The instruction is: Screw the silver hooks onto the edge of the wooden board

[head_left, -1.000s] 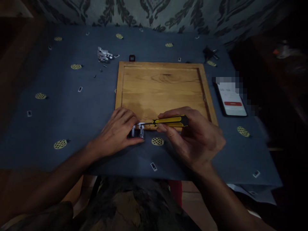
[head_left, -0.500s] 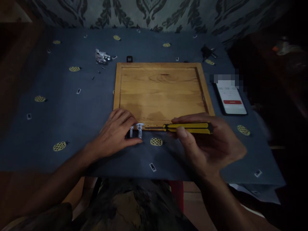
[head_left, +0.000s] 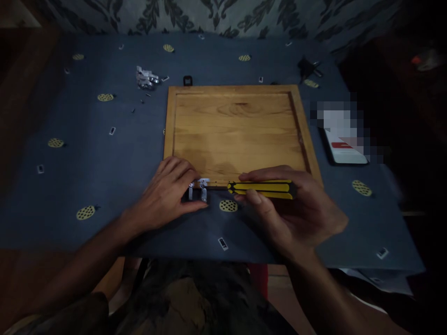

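Note:
A framed wooden panel (head_left: 237,125), probably a cabinet door, lies flat in front of me. At its near left edge my left hand (head_left: 173,186) pinches a silvery metal hinge (head_left: 203,184) against the wood, fingers above and thumb below. My right hand (head_left: 296,204) grips a yellow and black screwdriver (head_left: 261,187) by its handle. The tool lies nearly level and points left toward the hinge; its shaft is hard to make out against the panel's edge.
More metal hinges (head_left: 145,78) lie in a pile at the back left, with several small screws (head_left: 133,110) nearby. A black square piece (head_left: 187,81) sits behind the panel. A dark object with prongs (head_left: 309,69) is at the back right; a phone (head_left: 349,156) rests at the right.
My right hand and the screwdriver have shifted left, closer to the hinge, and the handle has turned a little. My left hand stays in place on the hinge. The view has tilted slightly.

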Tool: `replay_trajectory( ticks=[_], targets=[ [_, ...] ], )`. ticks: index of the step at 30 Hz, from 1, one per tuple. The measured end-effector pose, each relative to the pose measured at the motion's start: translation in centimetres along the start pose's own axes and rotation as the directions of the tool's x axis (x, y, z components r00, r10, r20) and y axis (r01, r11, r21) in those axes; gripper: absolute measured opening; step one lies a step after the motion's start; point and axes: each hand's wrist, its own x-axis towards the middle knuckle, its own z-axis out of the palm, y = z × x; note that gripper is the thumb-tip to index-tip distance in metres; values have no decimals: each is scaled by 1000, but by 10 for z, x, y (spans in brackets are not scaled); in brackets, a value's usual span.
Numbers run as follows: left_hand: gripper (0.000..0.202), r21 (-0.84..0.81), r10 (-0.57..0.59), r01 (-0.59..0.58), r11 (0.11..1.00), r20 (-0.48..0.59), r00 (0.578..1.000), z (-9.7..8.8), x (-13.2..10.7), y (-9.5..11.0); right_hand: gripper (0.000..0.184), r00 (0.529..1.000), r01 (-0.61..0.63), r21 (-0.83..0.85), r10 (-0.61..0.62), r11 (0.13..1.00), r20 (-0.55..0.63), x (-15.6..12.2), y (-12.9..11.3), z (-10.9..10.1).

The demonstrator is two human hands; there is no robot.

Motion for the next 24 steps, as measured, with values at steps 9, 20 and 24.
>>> replay_trajectory(
  ticks=[9,20,24],
  targets=[
    [41,-12,-1,1,1000,1,1000,0,0,0,25,1000,25,43,-25,999,1,0,1,2],
    [39,0,2,-2,1000,-14,1000,2,1,0,19,974,52,-22,-46,998,224,11,-6,-7],
    [38,0,-17,17,1000,14,1000,0,2,0,19,949,48,-33,-36,998,313,22,-9,-11]
  ],
)
